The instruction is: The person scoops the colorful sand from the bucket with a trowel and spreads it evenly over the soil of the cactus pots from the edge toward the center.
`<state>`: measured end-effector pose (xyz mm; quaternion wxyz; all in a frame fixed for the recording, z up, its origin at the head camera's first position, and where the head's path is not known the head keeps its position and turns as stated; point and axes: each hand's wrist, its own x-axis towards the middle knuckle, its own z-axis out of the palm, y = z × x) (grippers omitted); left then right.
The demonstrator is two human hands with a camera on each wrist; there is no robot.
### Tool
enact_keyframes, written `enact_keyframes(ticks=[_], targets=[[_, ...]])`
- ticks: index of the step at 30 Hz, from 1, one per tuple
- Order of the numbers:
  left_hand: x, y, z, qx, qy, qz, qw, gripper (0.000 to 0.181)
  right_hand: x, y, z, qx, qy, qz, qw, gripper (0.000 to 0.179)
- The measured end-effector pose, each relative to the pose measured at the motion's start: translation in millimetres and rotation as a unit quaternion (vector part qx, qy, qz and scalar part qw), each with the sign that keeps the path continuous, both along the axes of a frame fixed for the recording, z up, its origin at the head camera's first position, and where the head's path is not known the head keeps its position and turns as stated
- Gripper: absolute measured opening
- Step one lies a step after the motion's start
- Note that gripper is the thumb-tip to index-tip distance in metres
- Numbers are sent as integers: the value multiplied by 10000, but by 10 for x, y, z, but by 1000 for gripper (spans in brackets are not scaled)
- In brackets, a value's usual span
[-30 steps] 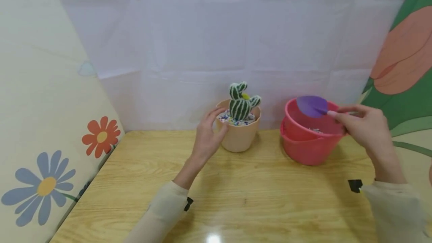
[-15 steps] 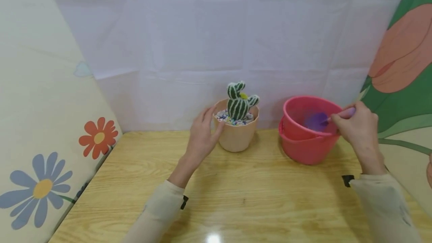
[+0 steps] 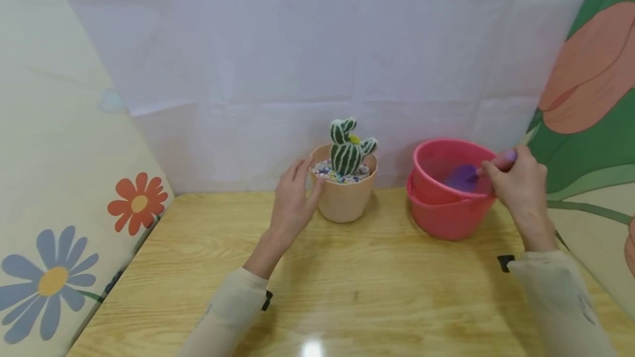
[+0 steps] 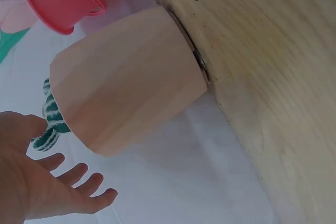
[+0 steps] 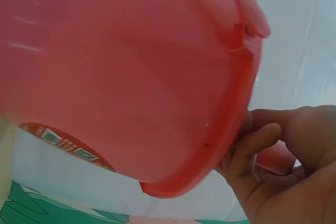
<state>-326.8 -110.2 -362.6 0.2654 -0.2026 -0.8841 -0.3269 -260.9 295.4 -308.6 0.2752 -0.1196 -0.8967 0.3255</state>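
My right hand [image 3: 521, 189] grips the pinkish handle of a purple shovel [image 3: 462, 178]. The shovel's blade is down inside a red bucket [image 3: 448, 219], whose contents are mostly hidden. In the right wrist view, the curled fingers of the right hand [image 5: 294, 166] are at the rim of the bucket [image 5: 131, 77]. A peach-coloured pot [image 3: 344, 203] holds a knitted green-and-white cactus [image 3: 345, 158] among small multicoloured pebbles. Beside the pot's left rim is my left hand [image 3: 292, 203], fingers loosely spread. In the left wrist view, this hand [image 4: 42, 182] holds nothing.
Pot and bucket stand on a wooden table [image 3: 317, 280], near its back edge. Behind them hangs a white cloth [image 3: 278, 59]. Panels painted with flowers [image 3: 52, 280] flank the table left and right. The bucket's handle hangs down across its front.
The shovel's blade has gone from above the bucket's rim down into it, the right hand moving left and lowering with it. My left hand has stayed beside the pot.
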Motion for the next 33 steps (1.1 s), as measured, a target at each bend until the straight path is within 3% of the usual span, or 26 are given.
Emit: enact_keyframes(ticks=[4, 13, 19, 24, 29, 33], targets=[[-33, -50, -62, -20, 96, 14, 10000, 53, -67, 19, -42, -93, 4, 125, 9999, 45], [-84, -355, -149, -251, 73, 209, 9994, 55, -204, 44, -81, -92, 115, 211, 9997, 56], [-105, -452, -183, -675, -484, 340, 9960, 65, -251, 51, -109, -56, -17, 257, 9997, 55], [-79, -462, -187, -1021, -958, 351, 9895, 72, -238, 68, -122, 37, -27, 250, 9997, 42], [-68, -479, -203, -1101, -1092, 373, 9872, 73, -269, 75, -162, 213, -250, 360, 9988, 25], [-70, -466, -186, -1154, -1165, 379, 9857, 74, -282, 81, -147, 344, -706, 572, 9953, 22]])
